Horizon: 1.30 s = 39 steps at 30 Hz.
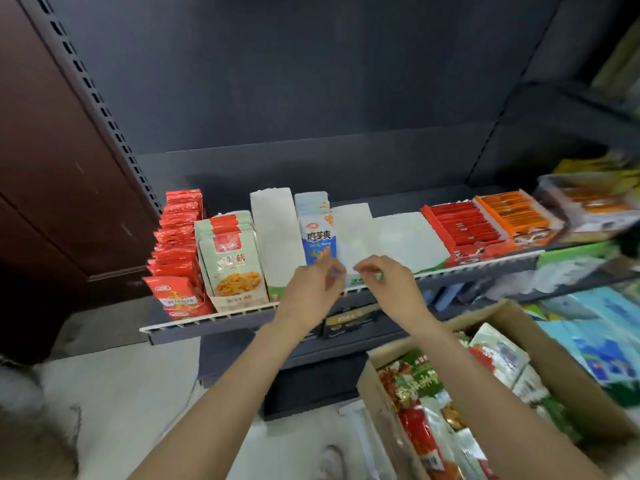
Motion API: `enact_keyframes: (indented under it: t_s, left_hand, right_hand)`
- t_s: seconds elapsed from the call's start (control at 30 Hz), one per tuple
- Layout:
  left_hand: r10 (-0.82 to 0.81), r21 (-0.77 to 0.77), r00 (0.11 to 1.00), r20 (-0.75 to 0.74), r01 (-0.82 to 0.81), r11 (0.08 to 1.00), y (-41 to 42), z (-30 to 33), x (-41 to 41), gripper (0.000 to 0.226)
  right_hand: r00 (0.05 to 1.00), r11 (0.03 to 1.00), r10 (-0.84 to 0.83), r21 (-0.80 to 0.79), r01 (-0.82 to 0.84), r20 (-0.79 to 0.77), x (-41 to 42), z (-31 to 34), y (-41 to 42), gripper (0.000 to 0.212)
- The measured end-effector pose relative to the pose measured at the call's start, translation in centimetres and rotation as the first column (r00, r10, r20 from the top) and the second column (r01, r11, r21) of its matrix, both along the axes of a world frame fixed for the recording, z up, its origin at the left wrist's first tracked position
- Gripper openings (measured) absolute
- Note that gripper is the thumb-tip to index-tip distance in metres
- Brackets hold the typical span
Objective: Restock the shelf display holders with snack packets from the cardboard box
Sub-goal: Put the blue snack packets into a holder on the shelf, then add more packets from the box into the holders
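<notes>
Here, nearest us at lower right, our cardboard box brims with glossy snack packets. Above it our left hand and right hand pinch the empty white holder, a stiff card sleeve running lengthwise away from us on the shelf, right of the blue packets.

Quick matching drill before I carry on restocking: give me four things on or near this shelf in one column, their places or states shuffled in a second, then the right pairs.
Things:
1. red packets
2. blue packets
3. cardboard box
4. orange packets

Places or states:
A. below the shelf at the right, open, full of snack packets
B. far left end of the shelf row
C. right part of the shelf, beside a red tray
D. mid-shelf, just behind the left hand

Pairs: 1-B, 2-D, 3-A, 4-C
</notes>
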State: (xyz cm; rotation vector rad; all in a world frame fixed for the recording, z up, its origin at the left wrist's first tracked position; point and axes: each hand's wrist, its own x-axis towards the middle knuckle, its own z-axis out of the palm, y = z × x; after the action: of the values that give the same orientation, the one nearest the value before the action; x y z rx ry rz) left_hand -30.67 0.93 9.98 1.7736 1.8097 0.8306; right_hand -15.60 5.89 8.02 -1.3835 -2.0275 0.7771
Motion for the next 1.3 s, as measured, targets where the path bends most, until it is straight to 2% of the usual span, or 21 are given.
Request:
enact_keyframes:
  t_s: [0.23, 0.4, 0.47, 0.57, 0.67, 0.77, 0.87, 0.93, 1.03, 1.1, 1.17, 1.3]
  left_hand:
    - [-0.174, -0.15, 0.975, 0.138, 0.194, 0.969, -7.3, -3.8, 6.8, 0.013]
    - [-0.286, -0.317, 0.945, 0.158, 0.323, 0.892, -10.1, -6.1, 12.1, 0.027]
    - [-0.226, -0.397, 0.956, 0.19, 0.285, 0.872, -10.6, -7.4, 14.0, 0.029]
    - [-0.013, -0.545, 0.969, 0.247, 0.15, 0.825, -10.7, -9.7, 16.7, 0.022]
    - [0.212, -0.664, 0.943, 0.258, 0.014, 0.747, -10.3, -11.2, 18.9, 0.027]
    - [0.361, -0.714, 0.907, 0.219, -0.104, 0.692, -10.0, -12.1, 20.8, 0.035]
    - [0.47, -0.732, 0.855, 0.219, -0.174, 0.658, -10.0, -12.9, 22.3, 0.032]
    - [0.484, -0.715, 0.846, 0.225, -0.194, 0.672, -10.4, -13.4, 23.0, 0.028]
    - [0.43, -0.669, 0.862, 0.27, -0.153, 0.728, -11.1, -13.7, 24.1, 0.037]
    - [0.381, -0.666, 0.887, 0.263, -0.119, 0.737, -11.6, -13.5, 24.8, 0.038]
    - [0.385, -0.672, 0.899, 0.207, -0.155, 0.724, -12.0, -13.7, 25.2, 0.042]
    - [0.529, -0.721, 0.806, 0.267, -0.197, 0.664, -12.9, -14.0, 25.8, 0.055]
  right_hand:
    - [0.965, 0.975, -0.115, -0.16, 0.155, 0.237, 9.0, -3.6, -9.5, 0.019]
    - [0.91, 0.919, -0.141, -0.29, 0.266, 0.389, 15.0, -5.8, -13.4, 0.04]
    - [0.896, 0.896, -0.096, -0.355, 0.268, 0.433, 16.6, -7.0, -14.4, 0.055]
    - [0.922, 0.85, 0.028, -0.494, 0.181, 0.386, 17.3, -9.3, -15.0, 0.079]
    - [0.829, 0.826, 0.207, -0.546, 0.137, 0.52, 16.5, -12.2, -15.1, 0.096]
    - [0.734, 0.91, 0.157, -0.385, 0.153, 0.661, 15.9, -14.0, -15.3, 0.081]
    - [0.74, 0.975, 0.071, -0.201, 0.089, 0.669, 17.1, -14.9, -14.2, 0.045]
    - [0.787, 0.971, 0.094, -0.232, 0.064, 0.61, 18.5, -15.0, -13.0, 0.027]
    - [0.86, 0.948, 0.167, -0.318, -0.006, 0.482, 19.8, -14.8, -11.6, 0.008]
    - [0.898, 0.933, 0.187, -0.358, -0.035, 0.399, 20.2, -14.9, -11.0, 0.014]
    - [0.924, 0.916, 0.175, -0.401, -0.026, 0.341, 20.5, -14.9, -10.6, 0.013]
    - [0.934, 0.874, 0.224, -0.482, -0.065, 0.279, 20.4, -14.7, -10.9, 0.021]
